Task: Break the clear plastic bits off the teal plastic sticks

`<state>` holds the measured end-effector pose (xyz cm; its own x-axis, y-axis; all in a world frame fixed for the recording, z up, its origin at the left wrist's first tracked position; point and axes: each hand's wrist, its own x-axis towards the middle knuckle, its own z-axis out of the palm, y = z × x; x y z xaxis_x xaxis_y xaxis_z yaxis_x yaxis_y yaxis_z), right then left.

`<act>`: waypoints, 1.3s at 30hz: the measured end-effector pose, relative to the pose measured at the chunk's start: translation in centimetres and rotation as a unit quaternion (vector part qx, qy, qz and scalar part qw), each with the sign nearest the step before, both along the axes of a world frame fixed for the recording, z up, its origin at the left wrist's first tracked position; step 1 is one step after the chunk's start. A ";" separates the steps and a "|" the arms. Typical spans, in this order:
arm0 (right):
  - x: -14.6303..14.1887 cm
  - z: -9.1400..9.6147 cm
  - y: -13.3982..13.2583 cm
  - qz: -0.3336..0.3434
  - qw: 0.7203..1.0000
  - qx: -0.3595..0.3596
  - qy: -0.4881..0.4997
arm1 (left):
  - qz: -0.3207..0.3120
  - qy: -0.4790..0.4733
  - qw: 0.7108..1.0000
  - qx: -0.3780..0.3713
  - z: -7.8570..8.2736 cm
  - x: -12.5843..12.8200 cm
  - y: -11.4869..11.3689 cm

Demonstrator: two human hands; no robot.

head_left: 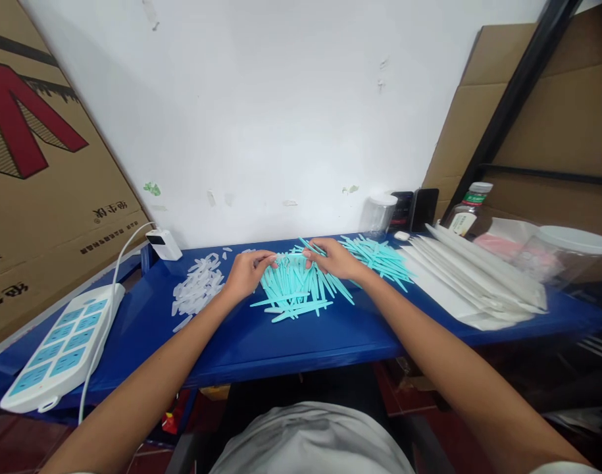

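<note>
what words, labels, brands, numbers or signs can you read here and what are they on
Cardboard box at left: possibly "®", a small circled mark; the printed characters around it appear upside down and are too blurred to quote surely.
Bottle at right: print on the green and white label, too small to read.
White device by the wall: dark panel, nothing legible.
No words or numbers can be read with certainty.

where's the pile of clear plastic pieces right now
In the head view, the pile of clear pieces lies left of centre on the blue table, between the power strip and the left hand.
</note>
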<state>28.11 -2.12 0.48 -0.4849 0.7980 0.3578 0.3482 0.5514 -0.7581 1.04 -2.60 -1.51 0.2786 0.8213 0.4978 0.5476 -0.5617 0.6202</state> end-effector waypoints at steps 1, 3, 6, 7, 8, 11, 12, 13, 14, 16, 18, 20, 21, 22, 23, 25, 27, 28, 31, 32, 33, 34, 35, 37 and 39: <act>0.0 0.0 0.0 0.002 1.000 -0.008 0.001 | 0.008 -0.002 1.000 0.013 0.0 0.0 0.0; 0.1 0.0 0.0 0.014 1.000 -0.024 0.001 | 0.014 0.001 0.999 0.036 0.0 0.2 -0.2; 0.1 0.0 0.0 0.026 0.999 -0.036 -0.006 | 0.015 -0.004 0.999 0.042 -0.1 0.5 -0.4; 0.1 0.0 0.0 0.026 0.999 -0.036 -0.010 | 0.014 -0.012 0.999 0.035 -0.2 0.6 -0.4; 0.1 0.0 0.0 0.025 0.999 -0.037 -0.012 | 0.012 -0.023 0.999 0.024 -0.3 0.7 -0.4; 0.1 0.1 -0.1 0.022 0.999 -0.043 -0.009 | -0.012 -0.077 0.997 -0.014 -0.5 0.7 -0.1; 0.2 0.1 -0.1 0.022 0.999 -0.045 -0.007 | -0.022 -0.098 0.995 -0.027 -0.6 0.7 0.0; 0.2 0.2 -0.1 0.023 0.999 -0.045 -0.007 | -0.033 -0.117 0.992 -0.038 -0.6 0.7 0.1; 0.2 0.2 -0.1 0.023 0.999 -0.044 -0.007 | -0.041 -0.134 0.989 -0.047 -0.6 0.7 0.2; 0.3 0.3 -0.1 0.024 0.999 -0.042 -0.008 | -0.049 -0.160 0.984 -0.062 -0.6 0.7 0.2; 0.4 0.3 0.0 0.022 0.999 -0.042 -0.007 | -0.053 -0.182 0.979 -0.075 -0.5 0.7 0.2; 0.4 0.2 0.1 0.019 0.999 -0.042 -0.006 | -0.057 -0.190 0.976 -0.089 -0.4 0.8 0.1; 0.4 0.2 0.1 0.019 0.999 -0.041 -0.005 | -0.059 -0.188 0.976 -0.095 -0.5 0.8 0.1; 0.3 0.2 0.1 0.019 0.999 -0.040 -0.004 | -0.060 -0.183 0.976 -0.097 -0.5 0.9 0.0; 0.3 0.2 0.0 0.022 0.999 -0.039 -0.004 | -0.063 -0.178 0.977 -0.098 -0.6 0.9 0.0; 0.0 0.2 -0.2 0.032 0.999 -0.038 -0.005 | -0.069 -0.170 0.978 -0.099 -0.7 1.0 0.0; -0.3 0.1 -0.4 0.044 0.998 -0.042 -0.004 | -0.078 -0.162 0.978 -0.101 -0.9 1.2 0.0; -0.5 0.1 -0.5 0.049 0.998 -0.045 -0.001 | -0.081 -0.157 0.979 -0.104 -0.9 1.2 -0.1; -1.0 -0.2 -0.7 0.058 0.996 -0.066 0.020 | -0.080 -0.147 0.980 -0.111 -0.9 1.5 -0.3; -1.1 -0.2 -0.8 0.060 0.995 -0.072 0.027 | -0.081 -0.149 0.979 -0.114 -0.9 1.6 -0.4; -1.2 -0.3 -0.8 0.063 0.995 -0.077 0.031 | -0.083 -0.152 0.978 -0.118 -0.8 1.7 -0.5; -1.3 -0.4 -0.8 0.065 0.994 -0.080 0.034 | -0.087 -0.158 0.976 -0.122 -0.8 1.8 -0.7; -1.3 -0.4 -0.7 0.067 0.994 -0.081 0.036 | -0.093 -0.168 0.973 -0.130 -0.7 2.0 -0.8; -1.4 -0.6 -0.5 0.066 0.994 -0.076 0.034 | -0.103 -0.198 0.960 -0.166 -0.6 2.3 -1.0; -1.5 -0.8 -0.1 0.052 0.997 -0.050 0.022 | -0.107 -0.256 0.934 -0.227 -0.5 2.7 -1.0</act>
